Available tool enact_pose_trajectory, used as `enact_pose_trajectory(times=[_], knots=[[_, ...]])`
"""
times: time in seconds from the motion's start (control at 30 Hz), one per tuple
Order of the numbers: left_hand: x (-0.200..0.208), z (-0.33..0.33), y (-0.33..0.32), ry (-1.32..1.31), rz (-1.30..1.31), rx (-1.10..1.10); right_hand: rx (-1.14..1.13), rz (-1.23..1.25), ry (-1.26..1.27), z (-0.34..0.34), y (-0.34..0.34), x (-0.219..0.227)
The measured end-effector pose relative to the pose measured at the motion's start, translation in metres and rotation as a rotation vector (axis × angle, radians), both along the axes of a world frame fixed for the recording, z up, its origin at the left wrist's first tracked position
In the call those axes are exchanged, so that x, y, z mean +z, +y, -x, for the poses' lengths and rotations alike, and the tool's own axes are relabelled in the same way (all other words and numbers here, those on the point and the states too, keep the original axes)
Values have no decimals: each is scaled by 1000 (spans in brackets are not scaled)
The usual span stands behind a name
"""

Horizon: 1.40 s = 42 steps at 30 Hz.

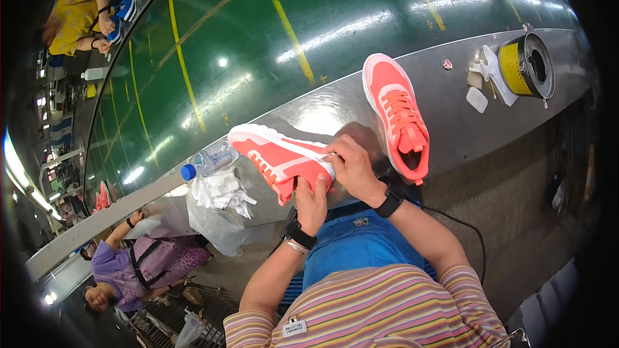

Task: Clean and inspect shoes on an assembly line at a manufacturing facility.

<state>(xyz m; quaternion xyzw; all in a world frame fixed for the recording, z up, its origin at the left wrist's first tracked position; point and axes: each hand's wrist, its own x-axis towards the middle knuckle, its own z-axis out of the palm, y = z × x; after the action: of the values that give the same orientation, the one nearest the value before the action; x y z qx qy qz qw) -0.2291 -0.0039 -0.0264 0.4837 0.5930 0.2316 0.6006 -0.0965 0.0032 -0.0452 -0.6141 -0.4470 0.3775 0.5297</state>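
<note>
A coral sneaker with a white sole lies tilted on its side at the metal ledge, its toe pointing to the far left. My left hand grips it at the heel, the fingers partly hidden in the shoe opening and the thumb on the outside. Against the sole edge near the heel, the fingers of my right hand are pinched together. Something small and white shows at those fingertips, too little to name. The matching sneaker stands upright to the right, its toe pointing away from me.
Left of the shoes lie a clear bottle with a blue cap, crumpled white wipes and a plastic bag. A yellow-labelled can stands far right. Beyond the metal ledge runs a green belt. Two people are at left.
</note>
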Motion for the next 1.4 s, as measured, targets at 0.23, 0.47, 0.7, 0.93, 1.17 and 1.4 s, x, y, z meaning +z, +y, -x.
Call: enact_pose_trajectory(times=[0.23, 0.47, 0.7, 0.93, 1.17, 1.4], knots=[[-6, 6, -3, 99, -85, -40, 40, -90, -113, -4, -17, -2], [4, -1, -1, 222, -285, -91, 91, -95, -88, 4, 7, 10], [12, -1, -2, 111, 57, 2, 79, -25, -75, -1, -15, 2], [21, -8, 3, 217, -232, -62, 174, -57, -197, 16, 45, 3], [13, -6, 5, 157, -142, -16, 262, -16, -236, 19, 64, -1], [2, 5, -6, 135, 18, -37, 251, -72, -238, 13, 51, -2]])
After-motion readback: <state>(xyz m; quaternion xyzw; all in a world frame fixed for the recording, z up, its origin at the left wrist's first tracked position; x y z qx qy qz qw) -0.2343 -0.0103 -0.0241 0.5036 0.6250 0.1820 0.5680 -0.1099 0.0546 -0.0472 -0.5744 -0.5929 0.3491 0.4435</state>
